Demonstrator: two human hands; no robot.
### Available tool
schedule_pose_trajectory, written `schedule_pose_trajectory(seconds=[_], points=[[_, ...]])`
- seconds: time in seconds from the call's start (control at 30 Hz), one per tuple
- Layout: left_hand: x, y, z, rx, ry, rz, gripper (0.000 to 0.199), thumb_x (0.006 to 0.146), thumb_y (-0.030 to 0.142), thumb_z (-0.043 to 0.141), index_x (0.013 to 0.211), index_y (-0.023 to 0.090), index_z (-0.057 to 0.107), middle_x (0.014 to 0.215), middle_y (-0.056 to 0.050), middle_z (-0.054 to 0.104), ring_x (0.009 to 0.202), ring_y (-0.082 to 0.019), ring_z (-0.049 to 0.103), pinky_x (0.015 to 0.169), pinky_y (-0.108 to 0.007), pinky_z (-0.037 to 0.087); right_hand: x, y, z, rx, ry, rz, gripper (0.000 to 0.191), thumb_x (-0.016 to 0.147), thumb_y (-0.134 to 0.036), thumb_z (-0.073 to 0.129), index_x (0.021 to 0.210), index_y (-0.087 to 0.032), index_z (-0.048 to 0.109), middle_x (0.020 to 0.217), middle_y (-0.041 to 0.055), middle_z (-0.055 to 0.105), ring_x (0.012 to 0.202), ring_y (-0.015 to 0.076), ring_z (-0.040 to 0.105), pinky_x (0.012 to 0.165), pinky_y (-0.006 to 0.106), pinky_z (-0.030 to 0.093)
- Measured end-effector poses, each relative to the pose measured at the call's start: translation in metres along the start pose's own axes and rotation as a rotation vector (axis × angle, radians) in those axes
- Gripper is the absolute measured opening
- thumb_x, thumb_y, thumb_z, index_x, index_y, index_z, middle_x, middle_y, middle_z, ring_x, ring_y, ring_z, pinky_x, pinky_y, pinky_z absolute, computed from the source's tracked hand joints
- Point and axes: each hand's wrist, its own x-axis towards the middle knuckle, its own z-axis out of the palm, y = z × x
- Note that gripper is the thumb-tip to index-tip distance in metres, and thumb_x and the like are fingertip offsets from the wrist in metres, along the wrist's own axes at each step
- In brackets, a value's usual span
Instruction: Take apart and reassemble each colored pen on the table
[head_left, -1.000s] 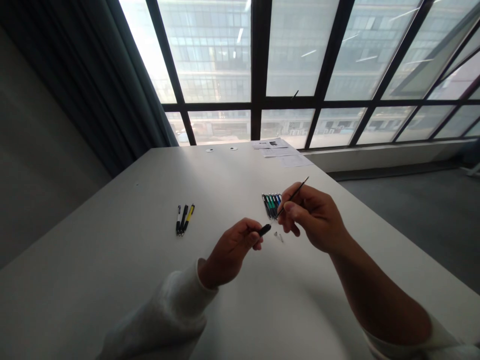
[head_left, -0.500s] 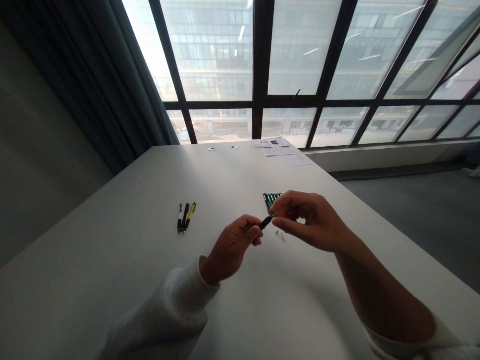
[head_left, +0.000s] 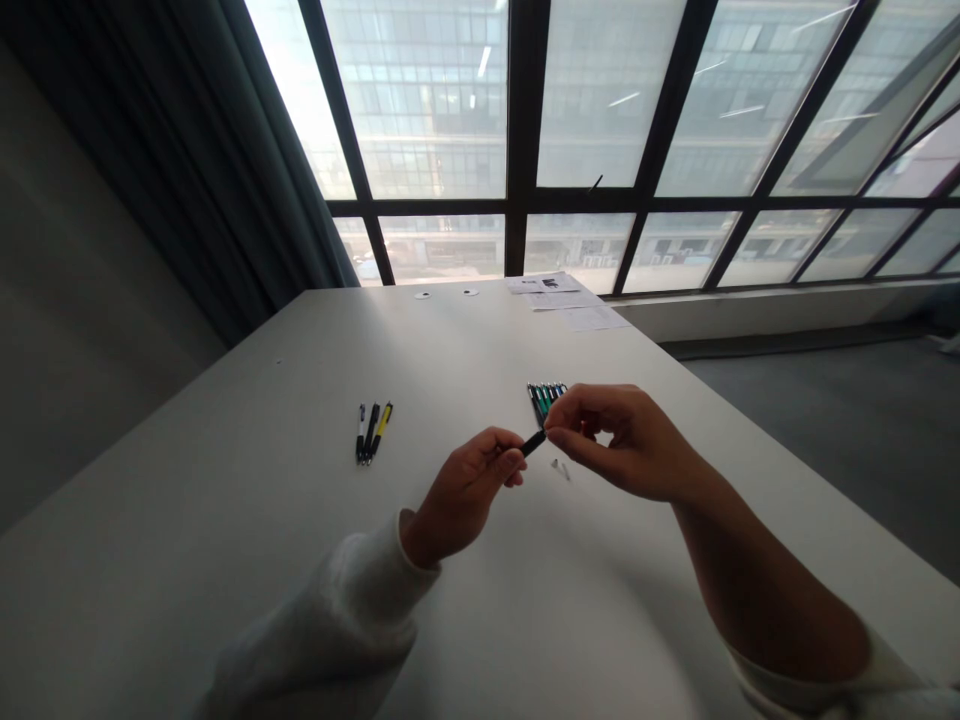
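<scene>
My left hand (head_left: 472, 490) is wrapped round a black pen barrel (head_left: 534, 443), whose far end points up and to the right. At that end the thumb and forefinger of my right hand (head_left: 626, 440) are pinched together. Whatever lies between these fingertips is hidden. Just below, small clear and metallic pen parts (head_left: 560, 468) lie on the white table (head_left: 480, 350). Behind my right fingers is a row of several pens (head_left: 541, 397), green and dark, partly covered by the hand.
Three pens (head_left: 373, 435), one of them yellow and black, lie together on the left. Printed papers (head_left: 559, 295) rest at the far right edge, near two round white discs (head_left: 470, 293). Windows stand beyond the table, with a dark curtain (head_left: 225, 150) at left.
My right thumb and forefinger have closed together at the end of the barrel, where a small gap showed before. My left hand has stayed almost still.
</scene>
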Motion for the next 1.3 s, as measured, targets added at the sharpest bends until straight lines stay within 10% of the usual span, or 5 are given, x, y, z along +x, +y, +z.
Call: schedule_pose_trajectory(seconds=[0.67,0.87,1.03,1.3], points=[[-0.001,-0.001,-0.008,0.442,0.176,0.157,0.014,0.092,0.032,0.060,0.092,0.019,0.064,0.083,-0.002,0.065,0.076,-0.016,0.058,0.073,-0.027,0.044,0.004,0.001,0.006,-0.136,-0.048,0.092,0.010,0.086,-0.020,0.062,0.079,-0.016,0.067,0.065,-0.0009,0.063,0.056,0.0102,0.053,0.054,0.022,0.041],[0.002,-0.005,-0.007,0.286,0.170,0.086,0.021,0.091,0.038,0.061,0.095,0.018,0.063,0.079,-0.001,0.064,0.075,-0.015,0.059,0.072,-0.027,0.046,0.004,0.018,-0.011,-0.180,-0.163,0.297,0.019,0.082,-0.032,0.070,0.091,-0.016,0.072,0.074,0.0031,0.071,0.062,0.0137,0.063,0.056,0.023,0.047],[0.003,-0.004,-0.005,0.041,0.152,0.012,0.029,0.086,0.044,0.067,0.094,0.016,0.062,0.076,-0.001,0.065,0.071,-0.014,0.059,0.069,-0.027,0.048,0.012,0.060,0.010,-0.420,-0.523,0.778,0.016,0.078,-0.023,0.071,0.068,-0.010,0.069,0.057,0.0072,0.068,0.047,0.0132,0.060,0.044,0.021,0.044],[0.002,0.001,0.002,-0.329,0.048,-0.080,0.037,0.080,0.048,0.074,0.092,0.015,0.063,0.078,-0.002,0.064,0.065,-0.012,0.058,0.062,-0.026,0.047,0.011,0.109,0.039,-0.449,-0.561,0.884,0.011,0.073,-0.016,0.070,0.070,-0.006,0.070,0.064,0.0142,0.072,0.049,0.0179,0.066,0.047,0.024,0.052]])
